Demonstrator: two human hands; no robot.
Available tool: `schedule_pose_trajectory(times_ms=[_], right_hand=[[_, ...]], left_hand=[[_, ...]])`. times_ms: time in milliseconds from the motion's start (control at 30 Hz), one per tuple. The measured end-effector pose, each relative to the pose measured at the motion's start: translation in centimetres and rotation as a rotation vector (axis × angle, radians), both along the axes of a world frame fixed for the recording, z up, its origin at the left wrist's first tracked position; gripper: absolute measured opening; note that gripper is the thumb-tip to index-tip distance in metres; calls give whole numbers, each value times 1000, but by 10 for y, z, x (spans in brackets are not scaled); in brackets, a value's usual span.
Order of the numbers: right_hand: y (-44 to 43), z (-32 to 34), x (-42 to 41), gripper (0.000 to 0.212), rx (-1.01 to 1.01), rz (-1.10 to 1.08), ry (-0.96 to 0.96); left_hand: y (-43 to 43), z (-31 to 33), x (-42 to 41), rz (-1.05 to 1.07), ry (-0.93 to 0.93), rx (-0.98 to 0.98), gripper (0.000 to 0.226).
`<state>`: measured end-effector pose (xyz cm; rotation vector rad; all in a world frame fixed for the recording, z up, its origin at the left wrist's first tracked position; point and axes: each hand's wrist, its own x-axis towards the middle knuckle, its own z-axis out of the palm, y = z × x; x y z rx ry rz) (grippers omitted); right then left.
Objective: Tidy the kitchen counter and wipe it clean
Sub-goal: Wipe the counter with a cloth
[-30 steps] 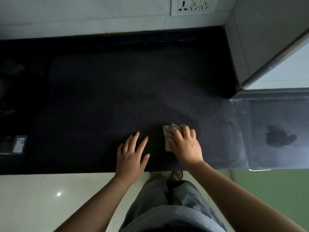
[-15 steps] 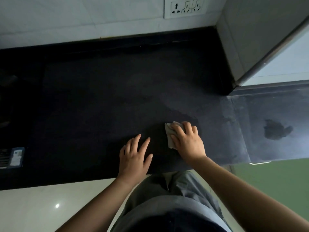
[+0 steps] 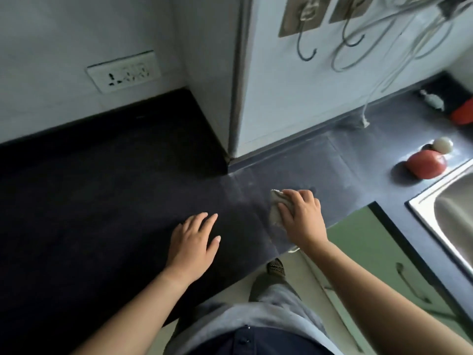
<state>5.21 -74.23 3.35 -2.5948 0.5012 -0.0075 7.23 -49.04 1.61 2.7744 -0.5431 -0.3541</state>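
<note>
- The socket plate (image 3: pixel 124 72) is on the wall far to the left of the steel sink (image 3: pixel 453 216), just above the back of the black counter (image 3: pixel 89 201). If a wet wipe climbs that high, I reckon water could get into the holes.
- The left hand (image 3: pixel 194 242) lies flat on the counter well left of the sink, fingers straight and a little spread, holding nothing. It looks like a prop for leaning, and on a damp patch it may skid.
- The right hand (image 3: pixel 302 216) curls its fingers over a wadded grey cloth (image 3: pixel 276 211) and presses it onto the paler strip of counter left of the sink, near the front edge. Wadded this small, the cloth covers little and is likely to leave streaks. A stroke off the front edge would drop grime onto the green cupboard door (image 3: pixel 371 242) below and the floor.
- A knotted string (image 3: pixel 364 120) hangs down the wall and touches the counter behind and left of the sink. A fast sweep could snag it and tug whatever it hangs from.
- A red tomato-like fruit (image 3: pixel 426 163) sits just beside the sink's back left rim, with a white round thing (image 3: pixel 442 145) just behind it. Both are loose, so wiping that way before lifting them could roll them into the sink.
</note>
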Motion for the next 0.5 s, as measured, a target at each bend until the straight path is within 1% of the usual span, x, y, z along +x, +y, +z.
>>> schedule_pose_trajectory(times_ms=[133, 267, 433, 500], right_hand=[[-62, -2, 20, 36, 22, 69, 55], [-94, -12, 35, 37, 43, 196, 76], [-110, -20, 37, 47, 57, 373, 177], [-117, -20, 38, 49, 58, 422, 189]], left_hand=[[-75, 0, 4, 20, 21, 19, 58], [-132, -7, -3, 100, 50, 28, 60], [-164, -16, -20, 204, 82, 136, 55], [-168, -22, -28, 230, 97, 160, 56]])
